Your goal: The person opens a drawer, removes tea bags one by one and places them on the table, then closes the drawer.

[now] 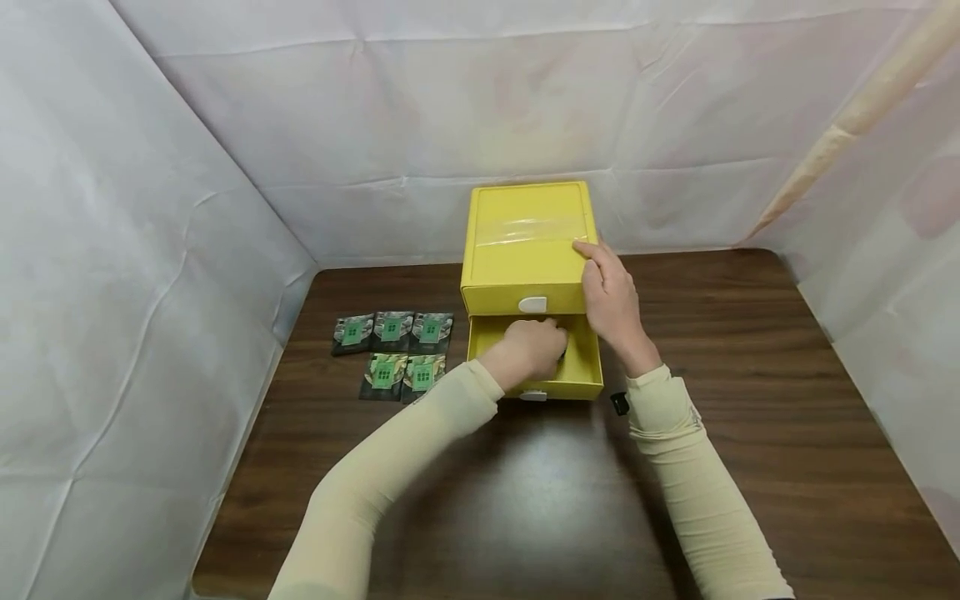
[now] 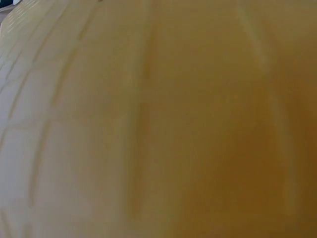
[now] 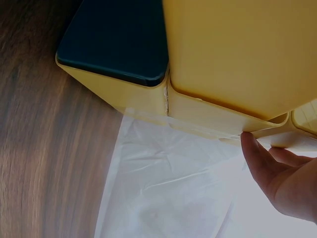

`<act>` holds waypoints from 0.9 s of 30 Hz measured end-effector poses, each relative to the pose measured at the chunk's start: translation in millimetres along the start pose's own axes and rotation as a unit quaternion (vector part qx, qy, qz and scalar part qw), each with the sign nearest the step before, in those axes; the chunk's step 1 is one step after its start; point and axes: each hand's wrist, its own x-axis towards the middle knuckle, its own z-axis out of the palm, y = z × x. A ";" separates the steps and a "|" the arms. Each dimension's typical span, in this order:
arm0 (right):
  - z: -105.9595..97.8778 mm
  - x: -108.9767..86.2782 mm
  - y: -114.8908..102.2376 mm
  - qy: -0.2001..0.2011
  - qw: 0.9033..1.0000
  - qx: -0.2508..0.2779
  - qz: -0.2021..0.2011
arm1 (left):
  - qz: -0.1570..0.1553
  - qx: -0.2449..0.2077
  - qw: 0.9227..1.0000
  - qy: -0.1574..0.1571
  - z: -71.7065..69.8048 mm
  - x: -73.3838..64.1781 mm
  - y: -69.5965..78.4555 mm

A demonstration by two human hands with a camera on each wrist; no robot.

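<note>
A yellow two-drawer box [image 1: 528,237] stands at the back of the table, its lower drawer [image 1: 585,367] pulled out. My left hand [image 1: 531,346] reaches down into that drawer with bent fingers. A dark bit shows beside them, and I cannot tell whether the hand holds it. The left wrist view is filled by a blurred, ribbed yellow surface [image 2: 198,124]. On the box's right top edge rests my right hand [image 1: 611,296], fingers extended. In the right wrist view its fingertips touch the yellow edge, and a dark teal panel [image 3: 114,44] shows in the box's side.
Several dark packets with green labels [image 1: 392,327] lie in two rows left of the box. A small black object [image 1: 619,403] lies on the brown wooden table [image 1: 750,433] near the right forearm. White sheeting [image 1: 420,117] hangs behind and at both sides.
</note>
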 end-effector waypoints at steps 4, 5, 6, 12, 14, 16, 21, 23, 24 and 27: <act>2.0 -0.5 -0.4 0.002 1.000 -0.003 0.005 | 0.009 0.032 0.998 0.047 2.0 -4.1 -2.8; 2.1 -0.5 -0.1 0.004 1.000 -0.002 0.003 | 0.012 0.041 0.997 0.059 2.2 -5.3 -3.3; 2.2 -0.3 0.1 0.005 1.000 -0.003 0.003 | 0.015 0.050 0.996 0.070 2.0 -7.0 -3.8; 1.7 -0.1 -0.1 0.004 1.000 -0.002 -0.006 | 0.020 0.052 0.986 0.157 -4.3 -30.9 -4.1; 0.2 -0.3 1.3 0.002 1.000 -0.001 -0.005 | 0.032 0.040 0.980 0.194 -12.5 -47.0 -2.0; -2.1 -0.2 2.1 0.003 1.000 0.001 -0.005 | 0.048 0.035 0.972 0.226 -23.5 -65.1 -0.2; -9.3 1.3 4.5 0.014 1.000 0.000 -0.008 | 0.064 0.023 0.946 0.316 -48.3 -106.4 -3.7; -11.3 1.9 5.5 0.017 1.000 -0.001 -0.010 | 0.047 0.015 0.930 0.365 -51.7 -120.2 -9.3; -12.4 2.1 5.8 0.018 1.000 -0.001 -0.011 | 0.034 0.011 0.919 0.394 -51.7 -126.5 -13.2; -15.9 2.5 6.4 0.019 1.000 0.000 -0.012 | -0.003 -0.018 0.884 0.468 -46.2 -144.4 -28.7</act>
